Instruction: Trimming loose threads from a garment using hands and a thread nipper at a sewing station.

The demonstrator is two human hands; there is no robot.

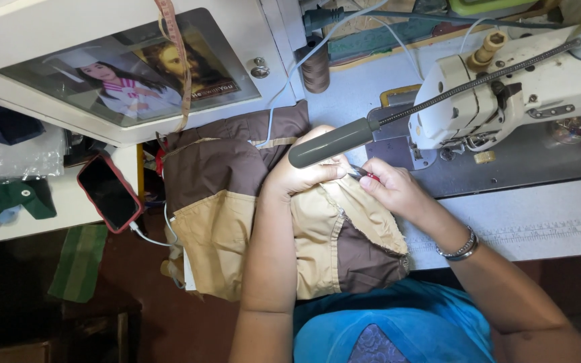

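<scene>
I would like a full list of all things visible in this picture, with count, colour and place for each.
garment: one, brown and tan, on the table under both hands
small tool: one, metal with red, in the right hand
sewing machine: one, white, upper right
lamp head: one, grey, on a flexible neck above the hands
thread spool: one, brown, top centre
phone: one, black in a red case, left, cable attached
measuring tape: one, pale, hanging over a framed picture
green cloth: one, lower left
bracelet: one, silver, right wrist
left hand: on the garment
right hand: holds the small tool
</scene>
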